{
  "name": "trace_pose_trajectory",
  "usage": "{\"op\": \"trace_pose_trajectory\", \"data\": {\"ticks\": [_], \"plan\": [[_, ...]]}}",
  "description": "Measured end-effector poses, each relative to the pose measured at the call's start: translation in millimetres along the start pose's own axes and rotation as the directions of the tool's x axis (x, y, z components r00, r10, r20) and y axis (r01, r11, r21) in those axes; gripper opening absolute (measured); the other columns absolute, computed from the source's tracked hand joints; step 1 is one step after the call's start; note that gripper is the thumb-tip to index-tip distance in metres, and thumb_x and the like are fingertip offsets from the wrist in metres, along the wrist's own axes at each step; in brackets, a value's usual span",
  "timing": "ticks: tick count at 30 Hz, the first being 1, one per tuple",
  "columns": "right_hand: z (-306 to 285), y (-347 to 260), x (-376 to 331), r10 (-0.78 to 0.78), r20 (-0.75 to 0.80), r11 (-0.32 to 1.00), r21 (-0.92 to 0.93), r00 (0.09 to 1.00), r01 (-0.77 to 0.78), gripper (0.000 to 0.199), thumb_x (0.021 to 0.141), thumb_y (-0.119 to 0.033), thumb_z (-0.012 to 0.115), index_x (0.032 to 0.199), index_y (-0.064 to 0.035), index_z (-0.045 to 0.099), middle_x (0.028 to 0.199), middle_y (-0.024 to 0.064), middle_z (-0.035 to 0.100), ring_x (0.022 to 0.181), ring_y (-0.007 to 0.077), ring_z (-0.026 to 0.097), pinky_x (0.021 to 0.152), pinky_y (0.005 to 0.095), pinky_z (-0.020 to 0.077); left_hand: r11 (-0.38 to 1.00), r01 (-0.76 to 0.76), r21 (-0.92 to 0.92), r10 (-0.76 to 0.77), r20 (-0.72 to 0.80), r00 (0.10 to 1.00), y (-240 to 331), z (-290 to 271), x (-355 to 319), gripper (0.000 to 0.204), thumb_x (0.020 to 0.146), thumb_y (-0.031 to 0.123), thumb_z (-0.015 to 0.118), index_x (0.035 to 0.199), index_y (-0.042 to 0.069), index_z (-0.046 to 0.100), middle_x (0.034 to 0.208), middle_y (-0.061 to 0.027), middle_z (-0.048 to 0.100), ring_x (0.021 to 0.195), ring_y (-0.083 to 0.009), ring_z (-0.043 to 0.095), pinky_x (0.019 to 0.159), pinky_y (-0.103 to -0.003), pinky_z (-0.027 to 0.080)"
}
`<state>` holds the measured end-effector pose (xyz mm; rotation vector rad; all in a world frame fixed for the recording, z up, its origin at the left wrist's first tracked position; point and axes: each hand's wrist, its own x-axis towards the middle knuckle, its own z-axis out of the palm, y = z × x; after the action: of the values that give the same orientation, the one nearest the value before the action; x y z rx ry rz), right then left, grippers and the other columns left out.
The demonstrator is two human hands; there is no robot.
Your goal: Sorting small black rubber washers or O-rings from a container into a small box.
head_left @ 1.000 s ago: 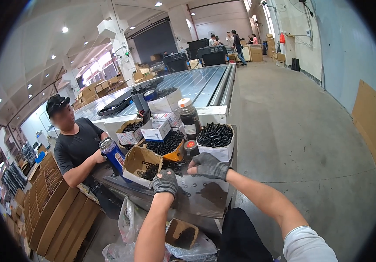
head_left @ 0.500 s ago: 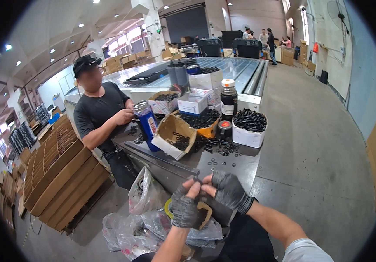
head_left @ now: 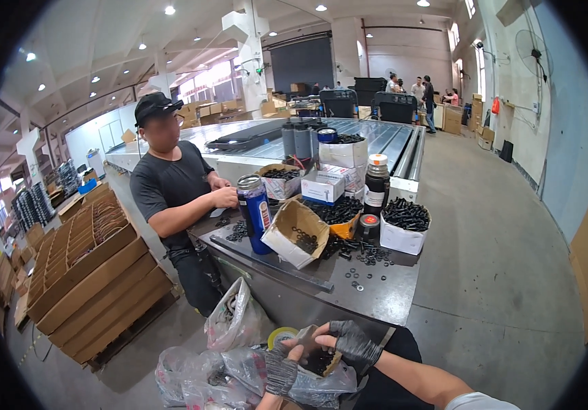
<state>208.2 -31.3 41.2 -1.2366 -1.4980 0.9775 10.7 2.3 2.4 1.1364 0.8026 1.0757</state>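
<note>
Hands (head_left: 355, 344), grip unclear, at carton (head_left: 305, 336) below near edge of table (head_left: 384, 296); floor (head_left: 489, 290) extends right.

Your left hand (head_left: 282, 371) and right hand (head_left: 357, 347) wear matt, grey, knitted-cloth fingerless gloves (head_left: 366, 357). You have a tall, blue, cylindrical, glossy can (head_left: 258, 220) with a bare-metal-looking top (head_left: 251, 182); right of the can, an open, tan, dull cardboard box (head_left: 284, 247); nearer you than the can, clear, crinkled, shiny plastic bags (head_left: 205, 376); beneath the can, a smooth, dark grey surface (head_left: 376, 297) with a soft sheen.
</note>
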Motion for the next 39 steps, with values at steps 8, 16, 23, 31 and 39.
{"op": "trace_pose_trajectory", "data": {"ticks": [8, 16, 23, 31, 39], "plan": [[11, 12, 8, 0.234, 0.093, 0.914, 0.318, 0.968, -0.251, 0.031, 0.096, -0.027, 0.065, 0.113, -0.0013, 0.069, 0.085, 0.002, 0.067, 0.072, 0.0081, 0.059, 0.065, 0.0245, 0.0501, 0.986, -0.112, 0.123, 0.113, 0.0, 0.994, 3, 7, -3, 0.019, 0.091, 0.01, 0.07, 0.105, -0.001, 0.065, 0.091, -0.0048, 0.067, 0.085, -0.0129, 0.062, 0.076, -0.028, 0.049], [10, 22, 2, 0.288, 0.093, 0.839, 0.456, 0.953, -0.298, 0.033, 0.098, -0.028, 0.062, 0.115, 0.0006, 0.063, 0.085, 0.0021, 0.061, 0.073, 0.0092, 0.056, 0.062, 0.0237, 0.0479, 0.961, -0.202, 0.187, 0.207, -0.008, 0.978, -4, 13, 5, 0.019, 0.091, 0.008, 0.07, 0.106, -0.001, 0.063, 0.093, -0.0058, 0.066, 0.085, -0.0132, 0.062, 0.075, -0.027, 0.051], [16, 34, 2, 0.288, 0.156, 0.697, 0.643, 0.945, -0.319, 0.032, 0.101, -0.031, 0.057, 0.112, -0.001, 0.063, 0.081, 0.0008, 0.059, 0.063, 0.0071, 0.05, 0.058, 0.0215, 0.0437, 0.97, -0.212, 0.116, 0.219, -0.047, 0.975, -7, 21, 7, 0.018, 0.091, 0.009, 0.069, 0.105, -0.001, 0.063, 0.094, -0.0061, 0.066, 0.085, -0.0135, 0.062, 0.077, -0.028, 0.051], [20, 31, 0, 0.319, 0.146, 0.666, 0.668, 0.936, -0.332, 0.032, 0.099, -0.029, 0.06, 0.112, 0.0002, 0.063, 0.077, 0.0014, 0.059, 0.063, 0.0072, 0.052, 0.053, 0.024, 0.0439, 0.952, -0.255, 0.167, 0.264, -0.035, 0.964, -16, 17, 8, 0.016, 0.092, 0.009, 0.068, 0.105, -0.001, 0.064, 0.091, -0.0057, 0.066, 0.08, -0.0127, 0.061, 0.073, -0.026, 0.05], [24, 11, -7, 0.057, -0.184, 0.996, -0.051, 0.981, -0.068, 0.025, 0.094, -0.021, 0.067, 0.108, -0.0009, 0.066, 0.079, 0.0037, 0.066, 0.07, 0.0111, 0.059, 0.069, 0.0278, 0.0504, 0.972, -0.215, 0.098, 0.222, -0.068, 0.973, -32, 16, 10, 0.018, 0.092, 0.009, 0.068, 0.107, -0.001, 0.064, 0.097, -0.0069, 0.067, 0.089, -0.0137, 0.062, 0.08, -0.029, 0.051]]}}
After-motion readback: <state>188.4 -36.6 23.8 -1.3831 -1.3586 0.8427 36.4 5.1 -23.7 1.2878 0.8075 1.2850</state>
